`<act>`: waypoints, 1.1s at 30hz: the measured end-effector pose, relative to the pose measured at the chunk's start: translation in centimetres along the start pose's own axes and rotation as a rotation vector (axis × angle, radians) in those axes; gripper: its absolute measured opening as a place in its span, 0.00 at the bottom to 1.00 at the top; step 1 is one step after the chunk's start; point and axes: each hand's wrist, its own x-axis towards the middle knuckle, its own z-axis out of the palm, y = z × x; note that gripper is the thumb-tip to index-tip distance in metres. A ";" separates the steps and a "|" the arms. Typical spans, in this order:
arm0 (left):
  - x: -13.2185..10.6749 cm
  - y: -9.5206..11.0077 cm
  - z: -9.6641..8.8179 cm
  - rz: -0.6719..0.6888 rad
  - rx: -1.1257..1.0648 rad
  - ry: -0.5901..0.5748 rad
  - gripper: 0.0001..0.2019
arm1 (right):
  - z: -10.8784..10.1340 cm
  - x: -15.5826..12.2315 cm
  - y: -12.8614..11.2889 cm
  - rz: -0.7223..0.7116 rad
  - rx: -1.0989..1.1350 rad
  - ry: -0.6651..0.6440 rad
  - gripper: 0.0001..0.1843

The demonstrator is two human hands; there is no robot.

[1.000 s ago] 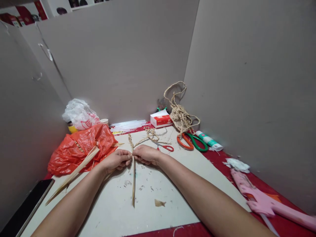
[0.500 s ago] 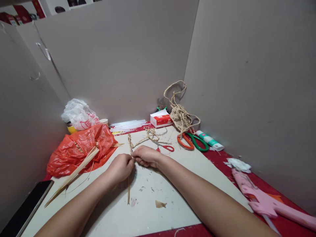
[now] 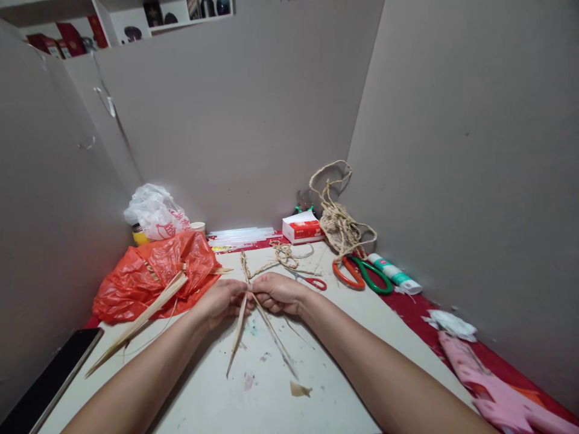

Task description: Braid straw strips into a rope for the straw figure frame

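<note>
The person's bare left hand [image 3: 224, 299] and bare right hand [image 3: 278, 293] continue into a bare left forearm [image 3: 149, 374] and a bare right forearm [image 3: 371, 367], both uncovered down to the lower edge of the picture (the elbows lie outside it). The fingers [image 3: 235, 301] seem plain, but they are too small to be sure.

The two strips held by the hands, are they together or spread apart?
Spread apart: from where the left hand and right hand pinch them, the strips diverge like a V.

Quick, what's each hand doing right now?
Left hand: shut on the left thin tan straw strip.
Right hand: shut on the right thin tan straw strip.
</note>
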 end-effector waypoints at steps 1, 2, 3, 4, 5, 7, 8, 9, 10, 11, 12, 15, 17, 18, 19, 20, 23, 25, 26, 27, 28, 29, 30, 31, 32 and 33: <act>0.1 -0.3 0.2 -0.064 -0.036 -0.068 0.09 | -0.1 0.1 0.1 -0.007 -0.019 -0.007 0.08; 0.1 -0.5 0.4 -0.097 -0.041 -0.107 0.09 | -0.1 0.1 0.3 -0.013 -0.043 -0.001 0.08; 0.0 -0.6 0.5 -0.106 -0.026 -0.119 0.10 | -0.2 0.2 0.4 -0.017 -0.068 0.010 0.08; -0.1 -0.7 0.6 -0.104 -0.001 -0.115 0.10 | -0.3 0.2 0.4 -0.020 -0.092 0.022 0.07; -0.1 -0.7 0.7 -0.101 0.023 -0.110 0.10 | -0.4 0.2 0.5 -0.025 -0.114 0.030 0.06; -0.1 -0.6 0.6 -0.096 0.054 -0.110 0.10 | -0.5 0.1 0.5 -0.040 -0.160 0.035 0.06; -0.1 -0.5 0.5 -0.093 0.062 -0.109 0.10 | -0.5 0.0 0.5 -0.051 -0.186 0.033 0.07; 0.0 -0.5 0.4 -0.091 0.069 -0.102 0.11 | -0.5 -0.1 0.4 -0.060 -0.215 0.034 0.08; 0.1 -0.6 0.3 -0.087 0.075 -0.092 0.11 | -0.5 -0.1 0.4 -0.065 -0.246 0.041 0.09; 0.2 -0.7 0.2 -0.079 0.078 -0.080 0.11 | -0.4 -0.2 0.3 -0.068 -0.279 0.053 0.10; 0.3 -0.8 0.2 -0.067 0.076 -0.065 0.12 | -0.3 -0.3 0.3 -0.069 -0.311 0.065 0.10; 0.3 -1.0 0.4 -0.043 0.046 -0.008 0.10 | -0.2 -0.5 0.1 -0.069 -0.379 0.081 0.12; 0.2 -1.0 0.6 -0.042 0.030 0.025 0.09 | -0.2 -0.8 -0.2 -0.066 -0.416 0.073 0.12; 0.1 -0.9 0.6 -0.044 0.025 0.035 0.09 | -0.4 -1.0 -0.3 -0.064 -0.438 0.070 0.13; 0.1 -0.9 0.7 -0.047 0.020 0.039 0.09 | -0.5 -1.2 -0.5 -0.061 -0.465 0.067 0.13; 0.1 -0.8 0.7 -0.052 0.014 0.040 0.09 | -0.7 -1.4 -0.7 -0.058 -0.498 0.059 0.12; 0.2 -0.8 0.6 -0.060 -0.004 0.035 0.09 | -1.4 -2.2 -1.2 -0.016 -0.610 -0.002 0.11; 0.3 -0.9 0.6 -0.052 -0.007 0.042 0.09 | -1.8 -2.7 -1.5 0.047 -0.692 -0.006 0.12; 0.4 -0.9 0.5 -0.044 -0.006 0.047 0.09 | -1.9 -2.9 -1.7 0.066 -0.737 0.024 0.11; 0.5 -1.1 0.5 -0.034 -0.002 0.053 0.09 | -2.0 -3.1 -1.8 0.066 -0.780 0.074 0.10; 0.6 -1.2 0.6 -0.027 0.002 0.056 0.08 | -2.1 -3.3 -2.0 0.048 -0.819 0.140 0.09; 0.7 -1.3 0.6 -0.021 0.009 0.058 0.07 | -2.0 -3.5 -2.2 0.012 -0.851 0.219 0.09; 0.7 -1.5 0.6 -0.017 0.022 0.059 0.07 | -1.9 -3.5 -2.4 -0.041 -0.872 0.305 0.09; 0.8 -1.6 0.7 -0.014 0.037 0.059 0.06 | -1.6 -3.5 -2.8 -0.104 -0.878 0.390 0.09; 0.8 -1.7 0.7 -0.011 0.052 0.061 0.05 | -1.1 -3.4 -3.2 -0.165 -0.871 0.454 0.10; 0.9 -1.8 0.8 -0.009 0.065 0.066 0.05 | -0.4 -3.2 -3.6 -0.221 -0.857 0.485 0.10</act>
